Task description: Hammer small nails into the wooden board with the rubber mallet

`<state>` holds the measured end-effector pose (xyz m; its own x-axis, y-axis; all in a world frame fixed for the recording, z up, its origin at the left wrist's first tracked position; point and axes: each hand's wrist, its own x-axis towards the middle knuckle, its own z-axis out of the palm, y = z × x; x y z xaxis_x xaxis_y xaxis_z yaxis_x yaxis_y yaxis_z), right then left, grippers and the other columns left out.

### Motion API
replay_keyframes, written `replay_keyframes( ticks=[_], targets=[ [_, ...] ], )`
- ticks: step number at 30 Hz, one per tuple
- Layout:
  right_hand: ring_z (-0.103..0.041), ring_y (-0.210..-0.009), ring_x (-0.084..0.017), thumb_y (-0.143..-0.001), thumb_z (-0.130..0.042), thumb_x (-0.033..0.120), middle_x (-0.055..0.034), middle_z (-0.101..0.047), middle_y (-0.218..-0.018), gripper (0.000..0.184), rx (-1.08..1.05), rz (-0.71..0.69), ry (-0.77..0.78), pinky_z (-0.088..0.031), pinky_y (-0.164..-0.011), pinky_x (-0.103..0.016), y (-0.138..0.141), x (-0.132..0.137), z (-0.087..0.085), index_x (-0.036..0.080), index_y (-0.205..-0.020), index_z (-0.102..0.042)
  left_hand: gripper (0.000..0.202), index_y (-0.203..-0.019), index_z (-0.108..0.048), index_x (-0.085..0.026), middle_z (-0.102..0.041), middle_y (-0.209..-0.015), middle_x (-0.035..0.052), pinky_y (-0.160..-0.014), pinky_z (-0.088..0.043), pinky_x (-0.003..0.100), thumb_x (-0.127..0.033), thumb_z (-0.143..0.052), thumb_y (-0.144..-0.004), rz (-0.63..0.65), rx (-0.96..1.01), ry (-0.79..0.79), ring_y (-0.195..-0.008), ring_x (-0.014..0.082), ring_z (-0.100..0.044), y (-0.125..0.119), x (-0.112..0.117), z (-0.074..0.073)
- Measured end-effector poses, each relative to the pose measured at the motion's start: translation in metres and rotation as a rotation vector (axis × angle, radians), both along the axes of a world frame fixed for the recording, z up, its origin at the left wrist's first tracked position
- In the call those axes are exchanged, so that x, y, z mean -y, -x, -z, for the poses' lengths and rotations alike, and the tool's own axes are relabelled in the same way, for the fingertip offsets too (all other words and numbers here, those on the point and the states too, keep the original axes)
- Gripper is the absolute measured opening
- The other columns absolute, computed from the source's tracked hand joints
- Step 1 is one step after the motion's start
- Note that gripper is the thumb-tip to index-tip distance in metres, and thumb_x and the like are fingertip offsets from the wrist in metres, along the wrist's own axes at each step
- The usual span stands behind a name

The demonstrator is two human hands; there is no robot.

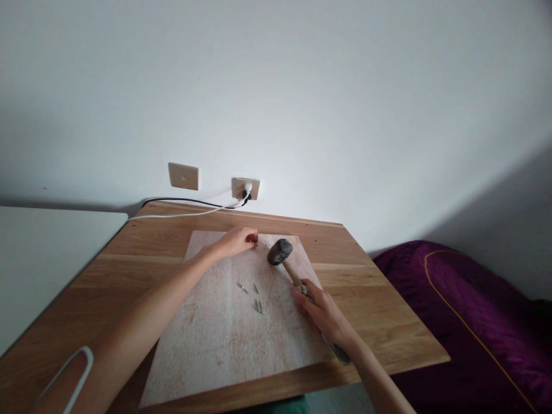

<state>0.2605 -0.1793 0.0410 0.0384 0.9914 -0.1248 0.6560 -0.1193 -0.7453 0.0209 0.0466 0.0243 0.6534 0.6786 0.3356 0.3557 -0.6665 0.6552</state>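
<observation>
My right hand [322, 310] is wrapped round the handle of a mallet with a dark, barrel-shaped head [279, 252]. The mallet is held over the right side of a pale, whitewashed board [228, 339], its head toward the far edge. Near that far edge, my left hand [240, 240] has its fingers pinched together close to the board; whatever they may hold is too small to make out. Several small silvery metal pieces, like screws or anchors [259, 306], lie loose on the middle of the board, between my hands and nearer to me.
The board lies on a wooden table [379, 310] against a white wall. A wall socket [245, 188] has plugs in it, with a white cable [181, 215] and a black one running left. A purple cloth-covered shape [466, 299] is at the right, a white surface [52, 259] at the left.
</observation>
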Motion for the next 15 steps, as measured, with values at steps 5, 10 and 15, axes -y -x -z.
replay_keyframes(
  ticks=[5,10,15],
  targets=[
    [-0.057,-0.055,-0.017,-0.099,-0.048,0.051,0.004,-0.059,-0.06,0.034,0.023,0.009,-0.032,-0.04,-0.053,-0.025,-0.0004,-0.0004,0.0025,0.021,-0.11,-0.062,0.007,-0.072,-0.064,-0.018,-0.066,-0.067,-0.002,-0.067,-0.042,0.026,-0.014,-0.068,-0.078,0.027,0.017,0.008,-0.066,0.0157,-0.061,-0.0011,0.001,0.0036],
    [-0.069,-0.078,-0.023,-0.098,-0.048,0.049,-0.0029,-0.073,-0.08,0.038,0.077,0.013,-0.079,-0.048,-0.069,-0.03,-0.001,-0.0021,0.0051,0.021,-0.119,-0.063,0.006,-0.076,-0.066,-0.017,-0.066,-0.066,-0.0019,-0.064,-0.041,0.025,-0.019,-0.071,-0.079,0.04,0.055,0.051,-0.064,0.0152,-0.06,-0.0008,0.0029,0.0069],
    [-0.071,-0.09,-0.027,-0.099,-0.045,0.048,-0.0076,-0.076,-0.092,0.038,0.133,0.007,-0.085,-0.048,-0.079,-0.034,0.0025,-0.0029,0.0022,0.019,-0.117,-0.063,0.01,-0.083,-0.072,-0.016,-0.072,-0.074,0.0014,-0.066,-0.043,0.026,-0.027,-0.07,-0.082,0.021,0.086,0.076,-0.069,0.0169,-0.063,0.0,0.0029,0.0103]
  ],
)
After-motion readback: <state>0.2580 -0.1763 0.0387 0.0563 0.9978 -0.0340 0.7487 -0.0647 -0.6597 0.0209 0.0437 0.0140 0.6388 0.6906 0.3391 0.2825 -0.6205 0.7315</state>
